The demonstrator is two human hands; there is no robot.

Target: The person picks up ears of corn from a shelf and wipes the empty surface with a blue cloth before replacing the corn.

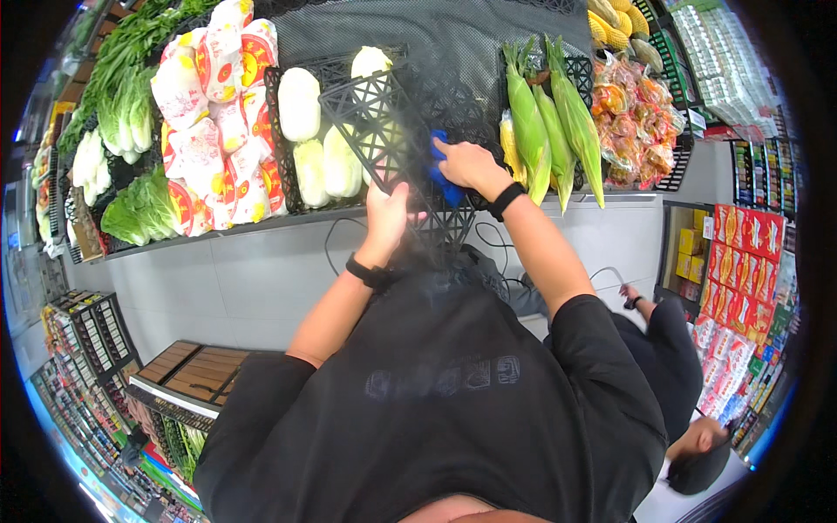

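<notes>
My left hand (389,214) grips the lower edge of a black plastic lattice panel (338,124), thumb on the near side. The panel stands tilted over the napa cabbages (341,163), partly covering them. To its right, my right hand (469,166) is closed on a blue cloth (447,189), index finger stretched along it. The cloth lies against dark latticework between the cabbages and the corn. Unhusked corn ears (527,113) with green husks lie just right of my right hand. A pale smear blurs the area between my hands.
Wrapped white-and-red packages (218,131) and leafy greens (131,122) fill the stand's left. Bagged orange produce (635,122) lies right of the corn. Dark mesh (392,30) covers the stand's back. Behind me on the right is another person (663,357), beside shelves of red packages (741,261).
</notes>
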